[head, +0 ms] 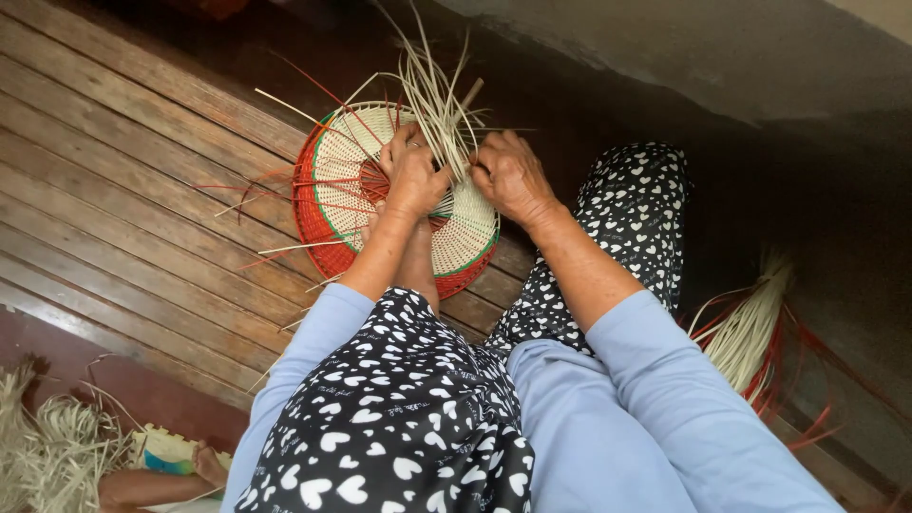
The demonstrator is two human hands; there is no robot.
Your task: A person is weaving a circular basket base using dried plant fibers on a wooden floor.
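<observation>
Item: round woven basket [470, 228], cream cane with red rim band and thin green stripe, lying on its side on the brown wooden plank floor [142, 190], towards the far edge of the planks, just ahead of the knees.

Loose ends: pale cream cane strands [432, 95] fanning upward from the weave; thin red strands [275, 180] splaying out leftward over the planks.

Left hand [413, 176]: fingers clenched around cream strands at the basket's middle.

Right hand [513, 176]: pinching the same bundle from the other side, touching the weave.

Step, as judged: interlacing strands. Next move likely needs one strand held taut while another is threaded.

Nearby: spare bundle of cream and red cane [750, 332], right.
</observation>
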